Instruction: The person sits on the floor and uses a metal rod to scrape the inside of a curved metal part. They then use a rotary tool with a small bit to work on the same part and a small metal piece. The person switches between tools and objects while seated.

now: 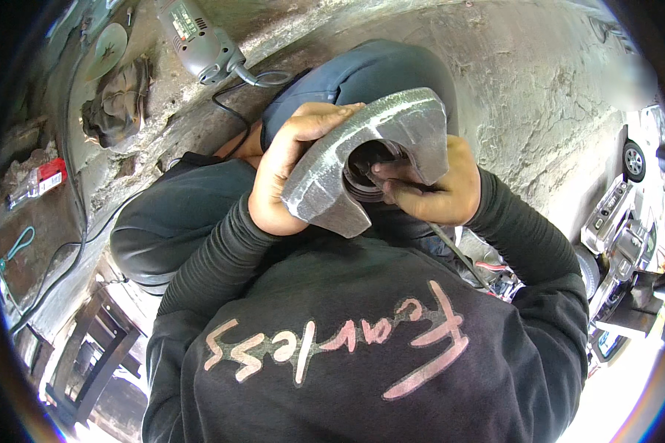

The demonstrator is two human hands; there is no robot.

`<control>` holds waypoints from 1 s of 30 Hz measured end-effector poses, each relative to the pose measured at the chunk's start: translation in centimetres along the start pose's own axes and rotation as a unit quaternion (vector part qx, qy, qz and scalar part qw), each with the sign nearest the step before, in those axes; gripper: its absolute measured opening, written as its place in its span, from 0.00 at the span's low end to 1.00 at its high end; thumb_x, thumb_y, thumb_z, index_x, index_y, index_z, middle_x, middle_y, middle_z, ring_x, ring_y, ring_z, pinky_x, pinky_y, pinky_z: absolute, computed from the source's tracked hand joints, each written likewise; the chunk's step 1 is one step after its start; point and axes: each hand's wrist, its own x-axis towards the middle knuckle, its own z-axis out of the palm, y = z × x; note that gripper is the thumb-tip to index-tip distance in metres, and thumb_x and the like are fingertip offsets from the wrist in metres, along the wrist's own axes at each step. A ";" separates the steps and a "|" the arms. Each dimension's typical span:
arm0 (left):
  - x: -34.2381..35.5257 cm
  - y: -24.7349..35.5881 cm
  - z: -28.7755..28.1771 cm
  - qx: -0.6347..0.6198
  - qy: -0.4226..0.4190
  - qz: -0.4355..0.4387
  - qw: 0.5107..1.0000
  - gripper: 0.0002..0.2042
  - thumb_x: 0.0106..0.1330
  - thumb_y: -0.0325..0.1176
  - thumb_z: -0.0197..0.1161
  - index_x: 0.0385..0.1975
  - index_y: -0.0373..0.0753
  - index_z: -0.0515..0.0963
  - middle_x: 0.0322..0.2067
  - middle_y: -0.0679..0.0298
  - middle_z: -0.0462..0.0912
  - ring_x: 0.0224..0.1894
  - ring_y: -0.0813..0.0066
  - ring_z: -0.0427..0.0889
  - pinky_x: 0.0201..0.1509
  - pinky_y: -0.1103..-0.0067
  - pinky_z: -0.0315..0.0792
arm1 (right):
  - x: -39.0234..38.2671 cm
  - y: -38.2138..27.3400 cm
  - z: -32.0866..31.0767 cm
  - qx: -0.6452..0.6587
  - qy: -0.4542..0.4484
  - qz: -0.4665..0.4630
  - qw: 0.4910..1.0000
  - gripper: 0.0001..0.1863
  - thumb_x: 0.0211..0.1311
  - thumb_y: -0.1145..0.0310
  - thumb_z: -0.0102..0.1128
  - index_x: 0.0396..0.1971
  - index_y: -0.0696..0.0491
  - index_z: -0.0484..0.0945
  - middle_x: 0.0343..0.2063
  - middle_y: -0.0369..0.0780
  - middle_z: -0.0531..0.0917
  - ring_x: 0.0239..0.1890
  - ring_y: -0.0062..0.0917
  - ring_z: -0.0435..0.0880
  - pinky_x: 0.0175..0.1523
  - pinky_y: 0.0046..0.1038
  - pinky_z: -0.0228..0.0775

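Observation:
A heavy, curved grey metal part that looks like a brake caliper [334, 166] is held up above my lap, tilted, with bare worn metal along its outer edge. My left hand [281, 173] wraps its left end, thumb lying along the upper side. On the other side, my right hand [445, 193] bends around the right arm of the caliper. Its blackened fingertips reach into the round bore [363, 193] in the middle. Whether those fingertips pinch something small inside cannot be seen. Behind the caliper are my bent knees [388, 66] in dark trousers.
A grey corded power tool [203, 48] lies at the upper left, its cable running beside my leg. Near it are a pale round disc [106, 52] and a dark crumpled cloth [118, 103]. A red-and-clear package [38, 183] lies far left. Vehicles [632, 159] stand at the right.

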 end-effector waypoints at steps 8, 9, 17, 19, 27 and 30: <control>-0.8 0.6 2.6 0.127 0.048 -0.009 0.991 0.31 0.48 0.24 0.71 0.53 0.35 0.65 0.54 0.47 0.68 0.56 0.57 0.70 0.60 0.72 0.64 | -0.9 -3.8 0.2 -0.148 0.049 0.078 0.985 0.12 0.32 0.75 0.62 0.24 0.50 0.75 0.29 0.42 0.81 0.24 0.26 0.79 0.26 0.24 0.68; -1.1 1.0 3.0 0.114 0.057 -0.035 0.991 0.30 0.48 0.24 0.71 0.53 0.35 0.65 0.54 0.47 0.67 0.56 0.57 0.70 0.60 0.72 0.64 | -1.1 -4.4 -0.1 -0.146 0.043 0.105 0.983 0.12 0.33 0.75 0.62 0.25 0.50 0.75 0.29 0.42 0.81 0.24 0.26 0.79 0.26 0.24 0.69; -1.0 0.9 1.6 0.078 0.010 -0.013 0.997 0.31 0.48 0.24 0.72 0.53 0.35 0.64 0.51 0.47 0.69 0.57 0.56 0.70 0.60 0.71 0.64 | -1.6 -2.6 2.9 0.167 0.157 0.184 0.956 0.12 0.38 0.77 0.65 0.28 0.55 0.77 0.29 0.44 0.81 0.25 0.35 0.82 0.28 0.29 0.74; -0.7 0.6 0.8 0.034 0.014 -0.020 0.999 0.29 0.50 0.23 0.70 0.52 0.35 0.64 0.51 0.48 0.70 0.56 0.57 0.70 0.60 0.70 0.64 | -1.6 -1.3 1.9 0.044 0.119 0.030 0.991 0.10 0.39 0.76 0.64 0.27 0.55 0.78 0.28 0.43 0.81 0.25 0.34 0.82 0.27 0.28 0.73; 0.8 0.2 -2.0 -0.039 -0.004 -0.082 0.996 0.23 0.55 0.26 0.67 0.49 0.38 0.65 0.51 0.54 0.71 0.55 0.64 0.71 0.59 0.72 0.65 | 1.8 2.3 -0.7 -0.007 -0.007 -0.116 0.993 0.11 0.39 0.74 0.64 0.29 0.53 0.78 0.28 0.39 0.80 0.25 0.30 0.80 0.29 0.29 0.73; 1.2 0.1 -1.9 -0.010 0.002 -0.085 0.996 0.21 0.55 0.25 0.67 0.47 0.38 0.66 0.51 0.54 0.71 0.55 0.65 0.71 0.59 0.72 0.66 | 1.5 1.3 -0.8 -0.052 -0.019 -0.081 0.995 0.13 0.38 0.74 0.64 0.30 0.53 0.77 0.28 0.40 0.80 0.27 0.31 0.81 0.31 0.30 0.73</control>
